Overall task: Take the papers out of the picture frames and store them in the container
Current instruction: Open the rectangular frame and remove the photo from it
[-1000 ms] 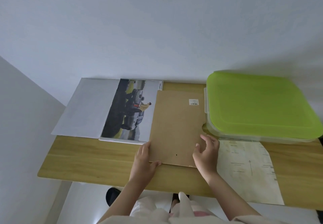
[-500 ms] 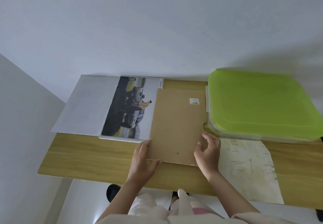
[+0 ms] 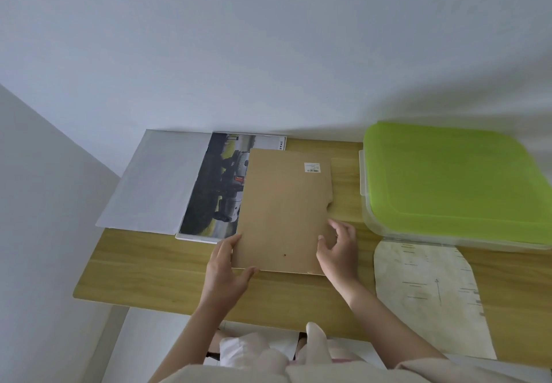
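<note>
We see wooden table against pale wall, second wall at left. White floor below table edge.

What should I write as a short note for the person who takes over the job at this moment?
Left hand: grips the near left corner of the brown backing board.
Right hand: holds the board's right edge.
The board overlaps the car picture, which lies beside a white sheet on the table.
The container stands at the right, its green lid closed. A printed paper lies in front of it.
Done: no paper can be seen stored; the lid hides the inside.
Left: set the board aside, open the lid, put the papers in.
</note>
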A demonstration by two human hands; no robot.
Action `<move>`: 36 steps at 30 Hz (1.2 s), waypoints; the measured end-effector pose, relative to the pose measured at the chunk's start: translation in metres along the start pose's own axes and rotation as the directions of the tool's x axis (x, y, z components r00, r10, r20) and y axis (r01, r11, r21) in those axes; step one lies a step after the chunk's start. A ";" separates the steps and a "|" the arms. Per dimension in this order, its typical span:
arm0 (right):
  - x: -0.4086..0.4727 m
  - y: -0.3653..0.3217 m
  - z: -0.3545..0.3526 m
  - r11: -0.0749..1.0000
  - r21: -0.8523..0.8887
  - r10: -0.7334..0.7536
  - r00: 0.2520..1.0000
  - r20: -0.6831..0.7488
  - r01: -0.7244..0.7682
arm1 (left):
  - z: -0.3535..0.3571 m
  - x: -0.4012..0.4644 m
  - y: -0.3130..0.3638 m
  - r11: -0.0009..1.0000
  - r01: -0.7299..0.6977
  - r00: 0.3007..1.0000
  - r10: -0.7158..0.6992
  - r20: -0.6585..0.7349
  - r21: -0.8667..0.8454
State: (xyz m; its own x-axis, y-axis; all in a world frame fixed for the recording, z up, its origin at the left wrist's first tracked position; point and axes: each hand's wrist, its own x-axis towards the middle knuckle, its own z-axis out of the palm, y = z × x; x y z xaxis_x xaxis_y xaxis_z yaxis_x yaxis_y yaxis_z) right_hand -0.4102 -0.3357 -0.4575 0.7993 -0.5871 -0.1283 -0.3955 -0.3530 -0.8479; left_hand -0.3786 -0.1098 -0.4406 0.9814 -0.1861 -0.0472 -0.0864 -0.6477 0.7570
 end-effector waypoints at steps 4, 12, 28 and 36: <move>0.002 -0.005 0.009 1.000 -0.001 -0.020 0.999 0.046 0.020 | -0.009 -0.001 -0.008 0.999 0.033 0.999 -0.033 -0.021 0.008; 0.003 -0.016 0.014 0.994 0.079 0.070 0.997 0.042 -0.073 | -0.016 0.005 -0.006 0.999 0.033 0.999 -0.033 0.005 -0.021; 0.006 0.026 -0.047 0.992 -0.042 0.113 0.981 -0.156 -0.121 | 0.041 0.007 0.034 0.994 -0.052 0.985 0.066 0.156 -0.092; 0.014 0.032 -0.048 0.991 -0.119 0.042 0.986 -0.163 -0.062 | 0.058 0.011 0.034 0.985 -0.156 0.968 0.139 0.207 0.071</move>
State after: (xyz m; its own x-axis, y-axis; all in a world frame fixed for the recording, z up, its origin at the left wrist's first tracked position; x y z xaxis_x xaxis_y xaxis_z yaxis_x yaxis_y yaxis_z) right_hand -0.4331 -0.3899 -0.4616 0.6977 -0.7121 -0.0781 -0.4951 -0.4005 -0.7710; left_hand -0.3805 -0.1766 -0.4536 0.9029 -0.4231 -0.0759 -0.2504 -0.6612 0.7072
